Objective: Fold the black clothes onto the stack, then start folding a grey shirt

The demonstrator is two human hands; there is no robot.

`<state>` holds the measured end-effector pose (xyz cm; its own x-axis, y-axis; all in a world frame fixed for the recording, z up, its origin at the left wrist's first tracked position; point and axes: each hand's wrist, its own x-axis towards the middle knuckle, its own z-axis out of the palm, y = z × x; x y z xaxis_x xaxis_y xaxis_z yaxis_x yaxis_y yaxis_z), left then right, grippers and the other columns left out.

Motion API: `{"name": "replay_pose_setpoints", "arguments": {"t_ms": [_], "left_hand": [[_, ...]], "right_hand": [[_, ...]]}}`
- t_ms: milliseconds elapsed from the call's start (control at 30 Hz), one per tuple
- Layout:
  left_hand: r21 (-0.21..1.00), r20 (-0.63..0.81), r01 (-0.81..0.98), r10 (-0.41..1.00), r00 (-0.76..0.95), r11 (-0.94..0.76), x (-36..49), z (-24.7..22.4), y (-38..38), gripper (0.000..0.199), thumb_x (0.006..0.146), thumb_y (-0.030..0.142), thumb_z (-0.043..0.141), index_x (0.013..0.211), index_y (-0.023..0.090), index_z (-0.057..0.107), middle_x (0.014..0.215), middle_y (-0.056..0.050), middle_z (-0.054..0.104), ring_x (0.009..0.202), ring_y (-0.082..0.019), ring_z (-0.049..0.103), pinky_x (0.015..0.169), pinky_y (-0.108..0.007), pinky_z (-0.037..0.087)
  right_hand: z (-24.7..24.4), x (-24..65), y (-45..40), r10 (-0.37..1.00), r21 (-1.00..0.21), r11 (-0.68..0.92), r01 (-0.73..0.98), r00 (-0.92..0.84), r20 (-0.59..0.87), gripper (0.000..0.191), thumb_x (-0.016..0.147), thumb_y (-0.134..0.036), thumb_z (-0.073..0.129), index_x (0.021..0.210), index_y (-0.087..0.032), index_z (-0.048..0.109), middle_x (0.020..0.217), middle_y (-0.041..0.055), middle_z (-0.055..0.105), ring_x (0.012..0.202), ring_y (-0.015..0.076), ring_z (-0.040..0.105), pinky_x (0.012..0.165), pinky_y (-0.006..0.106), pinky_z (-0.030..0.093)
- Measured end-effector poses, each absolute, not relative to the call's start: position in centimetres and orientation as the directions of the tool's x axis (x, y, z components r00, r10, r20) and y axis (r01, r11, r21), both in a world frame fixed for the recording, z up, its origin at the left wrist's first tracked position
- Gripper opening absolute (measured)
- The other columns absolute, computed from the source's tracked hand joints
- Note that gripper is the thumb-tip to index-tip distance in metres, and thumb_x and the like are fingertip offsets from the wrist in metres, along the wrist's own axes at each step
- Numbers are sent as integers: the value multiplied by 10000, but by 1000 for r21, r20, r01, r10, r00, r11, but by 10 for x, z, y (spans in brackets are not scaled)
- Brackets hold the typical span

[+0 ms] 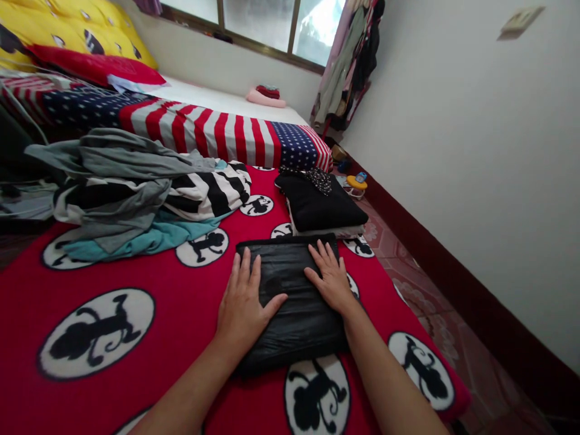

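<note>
Black folded garment [294, 302] lies on the red blanket [172, 290], its near-left edge hidden under the left hand [242, 302]; right hand [330, 278] likewise pressed flat, fingers spread

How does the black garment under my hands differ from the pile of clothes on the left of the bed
The black garment is folded into a flat, neat rectangle; the pile of clothes is loose and rumpled. The garment is one plain colour; the pile mixes grey, teal and black-and-white stripes. The left hand and right hand press flat on the garment; nothing touches the pile. Both lie on the red blanket.
</note>
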<state>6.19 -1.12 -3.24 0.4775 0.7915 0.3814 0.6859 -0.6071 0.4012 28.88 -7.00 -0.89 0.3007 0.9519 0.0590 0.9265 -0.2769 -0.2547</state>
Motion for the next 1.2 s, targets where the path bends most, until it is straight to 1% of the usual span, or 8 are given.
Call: {"name": "replay_pose_setpoints", "arguments": {"t_ms": [167, 367, 533, 733, 833, 967, 1067, 1200], "left_hand": [[364, 386, 714, 795, 468, -598, 65, -27, -14, 819, 859, 609, 516, 1475, 97, 343, 1592, -185, 194, 1471, -366, 156, 1129, -571, 309], [291, 422, 672, 722, 549, -681, 80, 14, -16, 452, 965, 338, 387, 1378, 215, 522, 1546, -118, 352, 1457, -332, 234, 1138, -614, 247], [271, 322, 670, 721, 613, -691, 85, 6, 1, 474, 949, 330, 414, 1403, 217, 490, 1532, -109, 377, 1431, -333, 298, 1129, -635, 242], [453, 413, 597, 749, 518, -663, 71, -22, 12, 432, 928, 341, 452, 1320, 201, 566, 1517, -125, 401, 1420, -303, 325, 1149, -562, 273], [713, 411, 518, 880, 238, -473, 55, -28, 15, 457, 908, 368, 469, 1288, 131, 555, 1431, -202, 464, 1333, -313, 443, 1086, -520, 389], [982, -5, 190, 992, 128, -19, 32, -23, 14, 616, 841, 375, 561, 1381, 109, 429, 1143, -179, 666, 1025, -265, 667, 911, -451, 531], [932, -277, -149, 912, 302, 332, 22, -9, 5, 526, 813, 344, 584, 1276, 97, 548, 1109, -165, 702, 1026, -250, 680, 916, -401, 535], [733, -182, -433, 764, 619, 525, 24, 10, -20, 394, 894, 370, 489, 1165, 146, 669, 1254, -124, 661, 1179, -220, 609, 1011, -355, 485]], "right_hand": [[-5, 283, -65, 953, -249, -280, 927, 301, 47, 596, 964, -453, 415, 1518, -300, 258, 1618, 7, 125, 1498, 233, 73, 1158, 607, 119], [26, 241, -60, 936, -237, -262, 936, 306, 173, 513, 972, -344, 394, 1469, -218, 385, 1600, 56, 209, 1494, 245, 107, 1151, 624, 121], [16, 256, -63, 946, -229, -226, 947, 270, 181, 596, 970, -430, 394, 1517, -221, 283, 1608, 63, 179, 1500, 219, 55, 1173, 579, 84], [-14, 292, -71, 954, -338, -223, 914, 276, 120, 618, 959, -455, 405, 1516, -219, 277, 1600, 77, 214, 1490, 222, 133, 1170, 572, 127], [-13, 290, -77, 905, -476, -148, 867, 312, 288, 468, 940, -406, 458, 1352, -195, 529, 1494, 106, 441, 1418, 242, 340, 1159, 546, 203], [-2, 272, -87, 758, -581, -69, 811, 422, 497, 312, 946, -352, 447, 1030, -172, 688, 1133, 121, 690, 1102, 225, 610, 1001, 395, 435], [20, 242, -91, 818, -632, -75, 771, 411, 403, 334, 955, -395, 434, 1024, -185, 684, 1005, 87, 713, 928, 209, 659, 842, 325, 489], [65, 193, -93, 944, -535, -213, 818, 313, 104, 553, 900, -560, 480, 1285, -174, 571, 1003, 107, 726, 883, 268, 692, 752, 340, 482]]}}
